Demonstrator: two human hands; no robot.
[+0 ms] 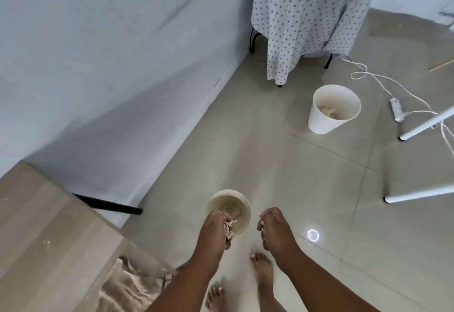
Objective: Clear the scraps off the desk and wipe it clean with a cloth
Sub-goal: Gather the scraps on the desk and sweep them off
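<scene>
Pale grey-beige floor tiles [307, 188], glossy and crossed by thin grout lines, fill most of the view, meeting a plain white wall [98, 53] on the left. Over the small cream bin [242, 209] standing on those tiles, the left hand [216, 228] curls its fingers [227, 219] around a tuft of stringy, pinkish-beige scraps [229, 229], which dangle just above the bin's round mouth; more of the same fluffy stuff lies inside. The right hand [272, 228] hovers just right of the bin, fingers loosely bent together and holding nothing. Two bare feet [262, 270] stand on the tiles nearer the viewer than the bin.

Left of the bin, a light wood-grain desk [36, 238] with a smooth matte top juts in, a black leg [108, 204] showing beneath its edge. A rumpled tan cloth [127, 284], coarse in weave, lies on the desk's near corner.

Beyond the bin and to the right stands a larger white tapered wastebasket [319, 120], also holding beige scraps. Farther still, a polka-dot fabric [307, 21] drapes over black-legged furniture. Right of the wastebasket, a white cord [375, 79] loops across the floor to a power strip [396, 109], near slanting white tubular legs [422, 125].
</scene>
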